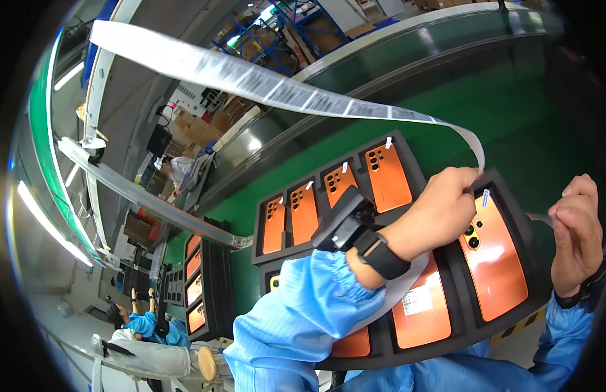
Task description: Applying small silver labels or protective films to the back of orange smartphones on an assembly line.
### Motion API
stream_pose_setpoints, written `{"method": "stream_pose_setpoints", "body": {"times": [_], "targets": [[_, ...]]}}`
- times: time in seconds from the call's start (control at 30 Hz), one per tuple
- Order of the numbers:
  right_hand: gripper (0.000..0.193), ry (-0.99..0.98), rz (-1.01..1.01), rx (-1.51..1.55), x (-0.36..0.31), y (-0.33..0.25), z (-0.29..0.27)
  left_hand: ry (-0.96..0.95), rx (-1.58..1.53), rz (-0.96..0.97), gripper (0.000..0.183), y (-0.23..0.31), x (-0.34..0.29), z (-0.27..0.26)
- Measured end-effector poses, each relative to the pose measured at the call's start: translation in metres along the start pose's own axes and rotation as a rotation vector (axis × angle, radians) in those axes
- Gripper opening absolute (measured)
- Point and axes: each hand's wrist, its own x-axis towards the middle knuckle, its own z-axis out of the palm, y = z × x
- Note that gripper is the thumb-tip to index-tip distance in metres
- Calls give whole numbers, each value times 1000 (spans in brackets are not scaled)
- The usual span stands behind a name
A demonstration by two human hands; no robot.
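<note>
My left hand [440, 206] reaches over the trays, its fingers closed on the end of a long label strip [277, 88]. The strip curves down from the upper left, and more pale strip hangs below my left wrist. At the right, my right hand [575, 238] pinches a small, partly see-through label [540, 217]. Between my hands lies an orange smartphone [495, 255], back up, in the near black foam tray [469, 313], with a small tab at its top. Another orange phone [420, 313] beside it bears a white label [417, 299]. My left sleeve hides part of this tray.
A second black tray [256, 251] behind holds several orange phones on the green conveyor belt [241, 189]. More stacked trays [214, 287] stand at the left, near a metal rail [152, 196]. Co-workers in blue [146, 323] and white [180, 168] are farther off.
</note>
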Motion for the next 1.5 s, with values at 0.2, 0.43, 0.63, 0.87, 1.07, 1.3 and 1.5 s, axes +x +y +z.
{"method": "stream_pose_setpoints", "body": {"times": [0.2,0.43,0.63,0.87,1.07,1.3,1.5], "targets": [[15,57,36,38,-6,7,3,129,653,323,15,-7,-3,34],[19,265,55,95,-2,13,17,-407,847,396,69,-11,-17,19],[16,277,48,112,-6,13,8,-154,931,504,26,-10,7,22],[16,274,49,110,-9,19,7,-119,1205,528,23,-20,21,21],[15,237,48,128,-2,19,10,-116,1023,578,5,-34,34,9],[7,138,198,300,-6,36,12,-229,883,431,8,0,-5,27],[7,-330,297,639,-8,43,33,-729,431,86,22,53,-100,33]]}}
